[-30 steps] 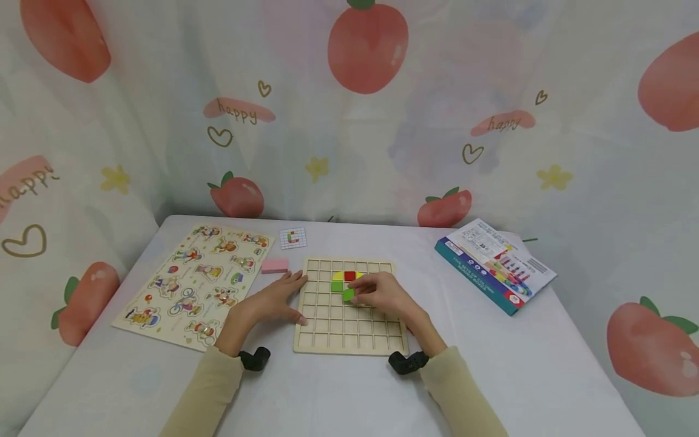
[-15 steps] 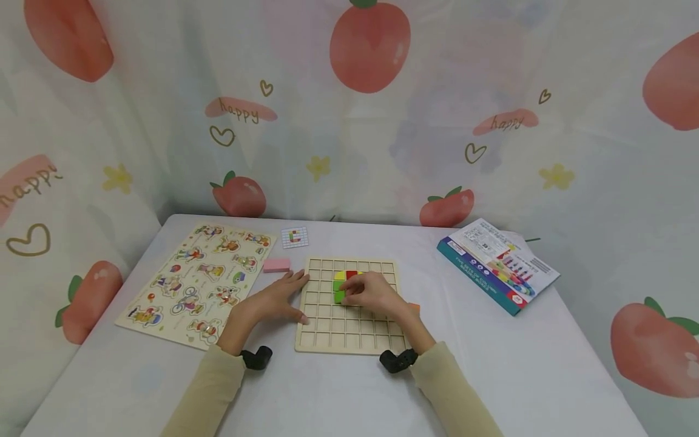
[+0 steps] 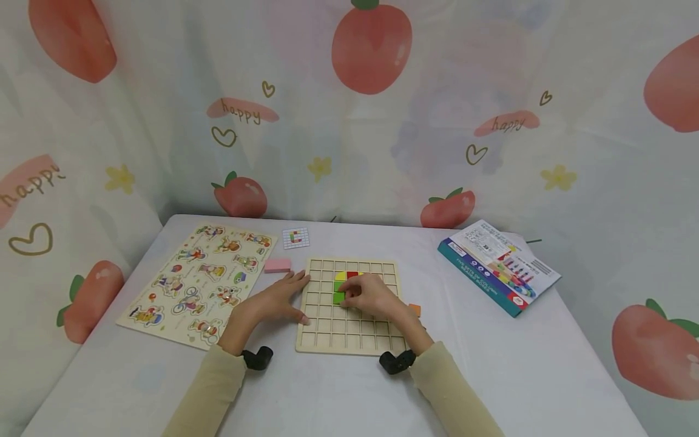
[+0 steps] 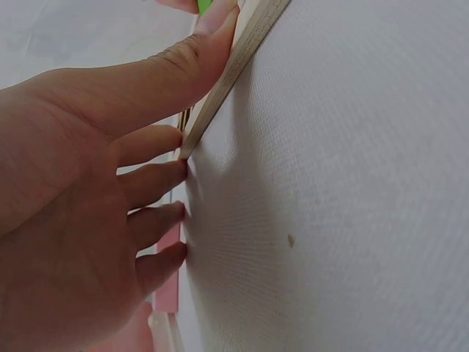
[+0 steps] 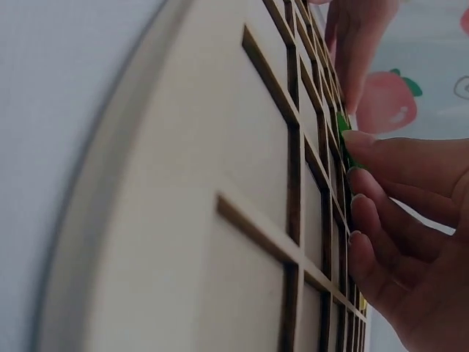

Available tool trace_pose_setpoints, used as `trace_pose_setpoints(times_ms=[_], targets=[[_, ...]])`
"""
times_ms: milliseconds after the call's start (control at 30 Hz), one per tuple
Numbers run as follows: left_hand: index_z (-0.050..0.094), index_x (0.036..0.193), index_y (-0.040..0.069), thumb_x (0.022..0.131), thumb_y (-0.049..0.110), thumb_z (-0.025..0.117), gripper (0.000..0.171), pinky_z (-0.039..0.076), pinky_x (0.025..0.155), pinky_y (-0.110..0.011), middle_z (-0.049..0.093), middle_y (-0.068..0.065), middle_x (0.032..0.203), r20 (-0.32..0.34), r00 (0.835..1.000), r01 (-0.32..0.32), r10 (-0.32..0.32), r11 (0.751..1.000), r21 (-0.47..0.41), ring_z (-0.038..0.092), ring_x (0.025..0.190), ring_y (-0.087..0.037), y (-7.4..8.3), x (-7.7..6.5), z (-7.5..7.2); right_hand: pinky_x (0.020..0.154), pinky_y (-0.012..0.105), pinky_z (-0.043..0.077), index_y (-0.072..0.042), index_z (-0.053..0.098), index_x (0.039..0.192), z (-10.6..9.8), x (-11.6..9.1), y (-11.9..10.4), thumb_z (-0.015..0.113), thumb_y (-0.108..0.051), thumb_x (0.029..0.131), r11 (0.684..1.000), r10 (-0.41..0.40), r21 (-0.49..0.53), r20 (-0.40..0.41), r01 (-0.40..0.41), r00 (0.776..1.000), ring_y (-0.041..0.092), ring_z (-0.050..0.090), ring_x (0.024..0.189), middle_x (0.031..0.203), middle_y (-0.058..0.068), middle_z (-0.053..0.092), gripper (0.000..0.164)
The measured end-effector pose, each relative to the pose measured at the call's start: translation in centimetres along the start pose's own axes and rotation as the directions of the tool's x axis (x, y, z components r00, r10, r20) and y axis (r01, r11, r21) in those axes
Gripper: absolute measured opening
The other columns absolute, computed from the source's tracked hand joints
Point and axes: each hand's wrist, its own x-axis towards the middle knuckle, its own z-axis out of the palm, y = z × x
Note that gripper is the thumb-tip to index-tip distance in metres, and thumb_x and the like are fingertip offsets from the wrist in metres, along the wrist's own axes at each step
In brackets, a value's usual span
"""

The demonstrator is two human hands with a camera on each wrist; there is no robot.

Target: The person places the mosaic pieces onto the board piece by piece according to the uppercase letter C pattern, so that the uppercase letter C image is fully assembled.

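A square wooden grid board [image 3: 322,335] lies on the white table. In its upper middle sit a yellow piece [image 3: 340,275], a red square [image 3: 352,275] and, below the yellow, two green blocks, the lower green block [image 3: 338,298] nearest me. My right hand [image 3: 374,295] is over the board, its curled thumb and forefinger at the lower green block; the right wrist view shows the thumb [image 5: 370,141] against green, with the fingers' grip partly hidden. My left hand [image 3: 275,297] rests spread along the board's left edge, thumb [image 4: 209,55] touching the rim.
A pink block [image 3: 277,265] and a small pattern card [image 3: 295,238] lie behind the left hand. The animal picture puzzle [image 3: 204,285] lies at left. A flat box [image 3: 497,267] is at right. An orange block [image 3: 415,310] shows beside the right forearm.
My right hand has moved slightly left with the green block, which now lies below the other green one in the grid. My left hand has stayed at the board's edge.
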Motion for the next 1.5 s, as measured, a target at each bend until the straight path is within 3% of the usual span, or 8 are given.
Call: trace_pose_setpoints(times_ms=[367,833,1133,1300,1500], targets=[[0.031,0.162,0.008,0.081,0.028,0.088,0.101,0.015,0.128,-0.058,0.019,-0.013,0.172,-0.004,1.0,-0.005,0.005,1.0,-0.013,0.008,0.16,-0.037,0.4,-0.1,0.1,0.081,0.029,0.055,-0.01,0.076,0.115,-1.8,-1.9,0.9,0.076,-0.012,0.092,1.0,-0.006,0.023,-0.008,0.007,1.0,0.012,0.063,0.088,0.097,-0.002,0.071,0.023],[0.031,0.161,0.005,0.081,0.027,0.088,0.101,0.014,0.128,-0.058,0.02,-0.016,0.171,-0.012,1.0,-0.016,0.016,1.0,-0.018,0.008,0.16,-0.039,0.4,-0.2,0.1,0.077,0.024,0.054,-0.011,0.076,0.117,-4.9,-5.7,3.9,0.074,-0.016,0.094,0.995,0.1,0.029,-0.066,-0.098,0.993,0.018,0.061,0.091,0.102,0.002,0.071,0.024],[0.031,0.161,0.003,0.082,0.026,0.087,0.099,0.014,0.128,-0.058,0.019,-0.017,0.171,0.0,1.0,-0.017,0.017,1.0,-0.018,0.007,0.16,-0.041,0.5,-0.3,0.0,0.067,0.024,0.055,-0.009,0.074,0.119,-6.5,-7.6,6.2,0.073,-0.017,0.095,0.986,0.166,0.034,-0.071,-0.164,0.984,0.02,0.06,0.089,0.1,0.004,0.07,0.025],[0.031,0.161,0.005,0.082,0.028,0.087,0.1,0.014,0.128,-0.059,0.019,-0.017,0.171,-0.004,1.0,-0.015,0.015,1.0,-0.007,0.007,0.16,-0.04,0.3,-0.2,0.1,0.073,0.026,0.055,-0.01,0.074,0.119,-7.1,-8.4,7.3,0.075,-0.018,0.093,0.979,0.203,0.027,-0.074,-0.202,0.976,0.02,0.06,0.092,0.101,0.003,0.07,0.027],[0.031,0.162,0.007,0.082,0.029,0.088,0.101,0.014,0.128,-0.059,0.019,-0.014,0.172,-0.015,1.0,-0.011,0.011,1.0,-0.016,0.006,0.16,-0.038,-0.2,0.0,0.2,0.074,0.024,0.054,-0.01,0.075,0.116,-7.7,-9.2,8.2,0.076,-0.019,0.093,0.982,0.191,0.009,-0.084,-0.191,0.978,0.019,0.06,0.091,0.101,0.003,0.071,0.025]])
